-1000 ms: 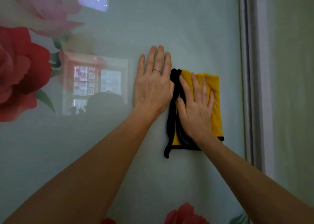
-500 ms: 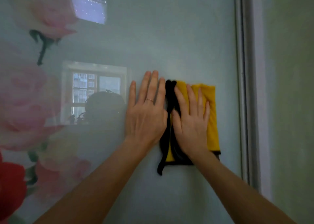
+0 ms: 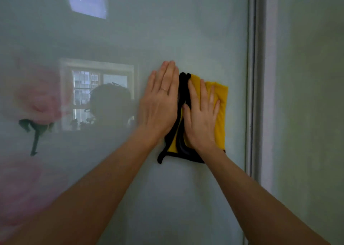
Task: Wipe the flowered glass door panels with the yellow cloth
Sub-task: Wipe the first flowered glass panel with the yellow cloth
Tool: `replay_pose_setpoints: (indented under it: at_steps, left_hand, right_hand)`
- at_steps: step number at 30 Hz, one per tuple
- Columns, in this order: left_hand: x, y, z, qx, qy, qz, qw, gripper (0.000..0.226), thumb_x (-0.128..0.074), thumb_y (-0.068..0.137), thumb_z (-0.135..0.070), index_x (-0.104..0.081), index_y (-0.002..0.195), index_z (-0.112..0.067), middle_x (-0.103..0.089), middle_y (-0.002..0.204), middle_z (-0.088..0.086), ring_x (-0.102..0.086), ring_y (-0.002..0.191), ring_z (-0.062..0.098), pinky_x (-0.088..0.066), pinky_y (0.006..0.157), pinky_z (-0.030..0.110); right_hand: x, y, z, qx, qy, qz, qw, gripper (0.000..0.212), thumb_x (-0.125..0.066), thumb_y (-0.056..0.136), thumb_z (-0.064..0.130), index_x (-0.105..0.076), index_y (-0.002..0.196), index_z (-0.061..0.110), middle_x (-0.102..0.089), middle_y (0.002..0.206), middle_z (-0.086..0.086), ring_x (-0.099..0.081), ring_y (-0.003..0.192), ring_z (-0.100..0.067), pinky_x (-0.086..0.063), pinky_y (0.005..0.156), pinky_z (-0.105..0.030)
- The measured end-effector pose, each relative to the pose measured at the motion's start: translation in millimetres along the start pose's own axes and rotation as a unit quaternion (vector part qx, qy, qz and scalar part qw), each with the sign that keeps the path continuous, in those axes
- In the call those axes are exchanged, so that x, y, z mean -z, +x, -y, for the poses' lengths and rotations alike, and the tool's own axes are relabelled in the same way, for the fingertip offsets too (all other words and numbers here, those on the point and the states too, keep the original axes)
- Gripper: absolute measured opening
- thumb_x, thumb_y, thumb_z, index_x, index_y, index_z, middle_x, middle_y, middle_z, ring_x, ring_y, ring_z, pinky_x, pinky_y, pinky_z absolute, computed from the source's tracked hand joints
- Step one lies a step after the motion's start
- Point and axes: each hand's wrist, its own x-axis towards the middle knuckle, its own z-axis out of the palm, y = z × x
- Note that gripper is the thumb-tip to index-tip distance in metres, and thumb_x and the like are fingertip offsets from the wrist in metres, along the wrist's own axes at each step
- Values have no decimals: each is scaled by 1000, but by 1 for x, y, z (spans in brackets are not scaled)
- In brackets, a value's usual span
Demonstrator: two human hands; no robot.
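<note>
A folded yellow cloth [image 3: 222, 103] with black edging lies flat against the pale glass door panel [image 3: 186, 31]. My right hand [image 3: 201, 118] presses on it with straight, spread fingers. My left hand [image 3: 160, 103] lies flat on the bare glass just left of the cloth, fingers straight and together, a ring on one finger. The two hands are side by side, almost touching. A faded pink flower [image 3: 37, 99] with a dark stem is printed on the panel at the left.
The panel's grey frame [image 3: 253, 77] runs vertically just right of the cloth, with a pale green wall [image 3: 312, 96] beyond it. The glass reflects a window [image 3: 96, 88] and a head's silhouette.
Both hands and the cloth have slid up the glass together. The red roses have dropped out of view and the pink flower now shows lower on the left.
</note>
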Motion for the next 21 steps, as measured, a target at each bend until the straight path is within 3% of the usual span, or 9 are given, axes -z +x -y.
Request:
replay_pose_setpoints:
  at_steps: [5, 12, 16, 21]
  left_hand:
    - [-3, 19, 1, -24, -13, 44, 999, 63, -3, 107, -20, -46, 144, 10, -42, 152, 26, -40, 143, 38, -25, 120, 48]
    - [-4, 21, 2, -26, 7, 47, 999, 47, -31, 105, -9, -41, 148, 7, -37, 157, 23, -34, 147, 35, -22, 123, 45]
    - [1, 20, 3, -14, -4, 54, 998, 49, -18, 106, -4, -42, 147, 7, -38, 156, 24, -36, 146, 36, -23, 123, 46]
    - [-3, 25, -6, 12, 7, 53, 998, 51, -17, 105, -9, -39, 149, 6, -37, 157, 22, -34, 147, 35, -23, 123, 47]
  right_hand:
    - [2, -36, -7, 12, 3, 16, 1000, 56, -35, 106, 28, -22, 160, 26, -29, 166, -10, -18, 155, -35, -20, 120, -64]
    - [2, 36, -5, -16, 7, 15, 1000, 57, -33, 104, 32, -26, 160, 28, -25, 168, -9, -16, 155, -35, -13, 121, -63]
    - [10, 90, -5, -9, 8, 40, 999, 57, -27, 104, 37, -27, 160, 27, -20, 169, -7, -12, 156, -34, -5, 123, -58]
    - [9, 52, -26, 39, -16, 22, 999, 57, -38, 104, 30, -25, 160, 30, -26, 167, -7, -19, 155, -34, -14, 124, -60]
